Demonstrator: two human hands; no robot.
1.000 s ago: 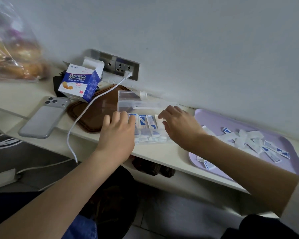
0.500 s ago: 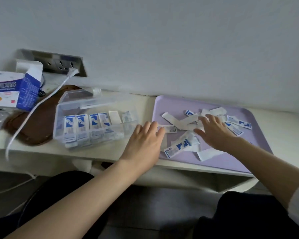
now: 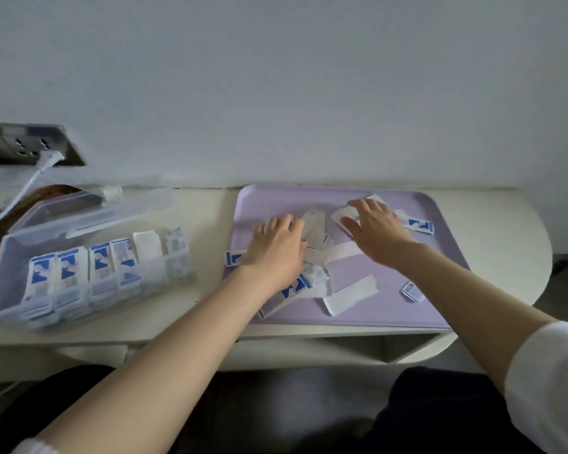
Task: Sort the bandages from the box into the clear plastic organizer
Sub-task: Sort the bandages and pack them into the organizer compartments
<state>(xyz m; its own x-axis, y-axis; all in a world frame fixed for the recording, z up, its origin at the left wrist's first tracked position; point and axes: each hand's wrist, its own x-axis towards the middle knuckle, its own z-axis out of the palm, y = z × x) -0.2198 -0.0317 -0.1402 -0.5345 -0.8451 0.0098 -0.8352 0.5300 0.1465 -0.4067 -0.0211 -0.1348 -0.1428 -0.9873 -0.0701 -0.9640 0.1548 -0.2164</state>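
Loose bandages [image 3: 350, 291] lie on the purple tray [image 3: 440, 224]. The left hand [image 3: 277, 245] and right hand [image 3: 376, 232] rest on them, fingers [image 3: 373, 209] spread flat, holding nothing. The clear organizer [image 3: 10, 257] sits left on the counter [image 3: 204, 208].

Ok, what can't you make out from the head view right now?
- Whether the left hand pinches a bandage: its own fingers hide their tips.
- How many of the loose bandages lie under the right hand: its palm covers them.
- Print on the bandages in the organizer: blurred.
- Small bandage on the tray: partly behind the right forearm.
- Wall socket: cut off by the left edge.
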